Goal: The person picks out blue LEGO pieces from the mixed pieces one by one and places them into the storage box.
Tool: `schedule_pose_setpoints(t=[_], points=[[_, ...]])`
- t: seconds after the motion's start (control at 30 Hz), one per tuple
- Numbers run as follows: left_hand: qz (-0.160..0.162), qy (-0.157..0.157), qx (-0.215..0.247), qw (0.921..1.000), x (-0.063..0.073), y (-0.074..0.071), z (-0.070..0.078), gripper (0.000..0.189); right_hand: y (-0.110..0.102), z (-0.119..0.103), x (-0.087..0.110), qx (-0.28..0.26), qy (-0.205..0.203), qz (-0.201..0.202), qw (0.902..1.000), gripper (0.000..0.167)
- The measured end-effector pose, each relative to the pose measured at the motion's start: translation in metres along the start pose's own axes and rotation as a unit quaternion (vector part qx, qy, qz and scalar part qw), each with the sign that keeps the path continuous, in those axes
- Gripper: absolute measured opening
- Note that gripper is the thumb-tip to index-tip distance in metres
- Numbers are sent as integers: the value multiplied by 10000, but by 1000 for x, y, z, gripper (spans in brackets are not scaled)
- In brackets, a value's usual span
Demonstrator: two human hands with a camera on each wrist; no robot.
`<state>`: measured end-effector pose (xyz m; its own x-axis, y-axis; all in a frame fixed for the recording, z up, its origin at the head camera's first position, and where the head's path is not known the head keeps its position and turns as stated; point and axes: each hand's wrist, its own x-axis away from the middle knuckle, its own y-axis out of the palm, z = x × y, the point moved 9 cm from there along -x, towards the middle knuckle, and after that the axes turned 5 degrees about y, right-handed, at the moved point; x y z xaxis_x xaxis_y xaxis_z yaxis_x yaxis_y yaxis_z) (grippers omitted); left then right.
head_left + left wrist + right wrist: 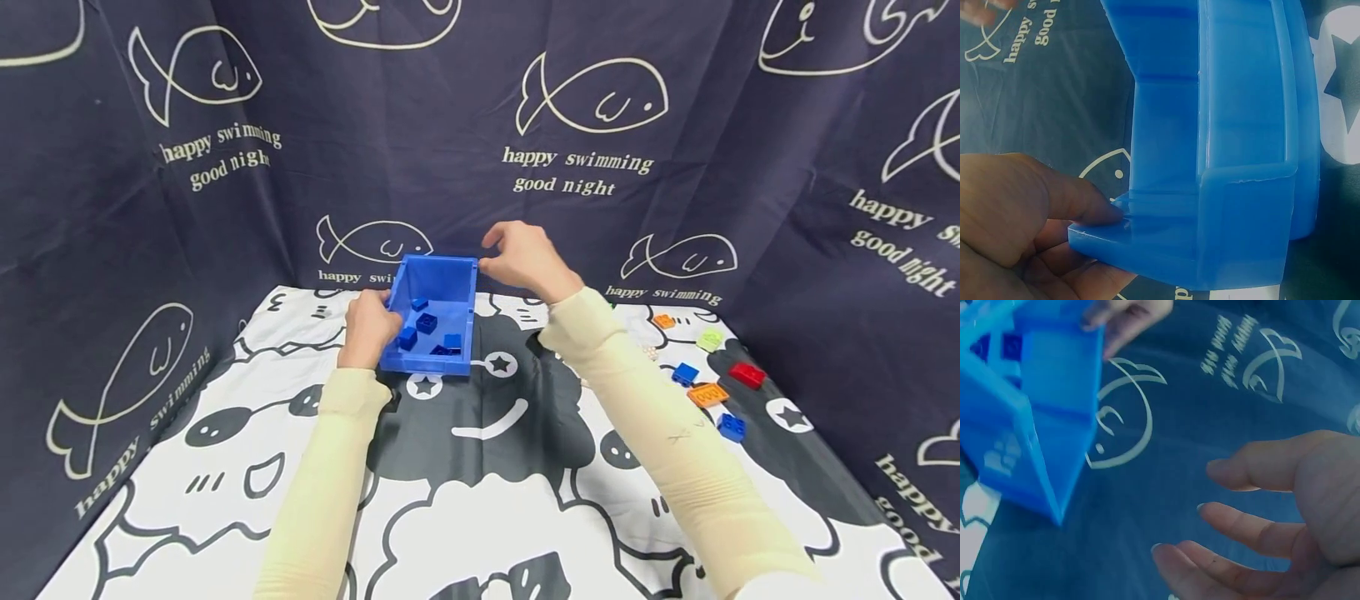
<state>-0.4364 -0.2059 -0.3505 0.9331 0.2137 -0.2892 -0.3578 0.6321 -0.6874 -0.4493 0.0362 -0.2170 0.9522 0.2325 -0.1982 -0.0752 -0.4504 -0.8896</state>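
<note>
A blue plastic bin (pixel 426 364) is at the middle of the table's far side, its inside facing me. Several blue toy bricks (pixel 426 322) lie in it. My left hand (pixel 367 329) grips the bin's left side wall; in the left wrist view the thumb (pixel 1088 203) is inside the edge and the other fingers are outside. By the bin's upper right corner is my right hand (pixel 525 260). The right wrist view has this hand (pixel 1285 519) apart from the bin (pixel 997 434), fingers loosely bent, holding nothing. Whether the bin touches the table cannot be told.
On the right of the table lie loose bricks: blue (pixel 731 427), orange (pixel 707 394), red (pixel 747 375) and light green (pixel 709 339). My right sleeve (pixel 660 417) partly covers that side. A dark curtain (pixel 465 108) with fish drawings rises behind and beside the cloth-covered table (pixel 480 517).
</note>
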Motion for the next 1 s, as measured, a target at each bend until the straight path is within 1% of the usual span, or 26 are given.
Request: schedule_pose_setpoints(t=[0.13,0.23,0.33,0.53,0.6,0.7,0.83,0.9,1.0], points=[[-19,61,-11,10000,-1,4,1,56,-19,34,9,15,235,211,9995,38],[-50,26,0,10000,0,7,1,56,-30,61,17,-33,414,318,9986,38],[-66,-17,10,10000,1,9,1,56,-39,88,26,-5,504,461,9977,39],[-158,-148,51,9998,3,11,-1,57,-54,142,48,271,774,755,9938,43],[-188,-202,67,9996,3,12,-3,57,-57,160,55,343,861,830,9922,45],[-177,-199,31,9996,4,11,-5,58,-58,183,64,377,952,914,9905,45],[-114,-131,-38,9998,4,5,-6,57,-56,212,74,458,1120,859,9889,47],[-91,-83,-24,9999,3,2,-4,57,-55,228,77,518,1318,771,9869,49],[-53,6,1,10000,2,0,1,55,-53,255,83,488,1721,568,9822,51]])
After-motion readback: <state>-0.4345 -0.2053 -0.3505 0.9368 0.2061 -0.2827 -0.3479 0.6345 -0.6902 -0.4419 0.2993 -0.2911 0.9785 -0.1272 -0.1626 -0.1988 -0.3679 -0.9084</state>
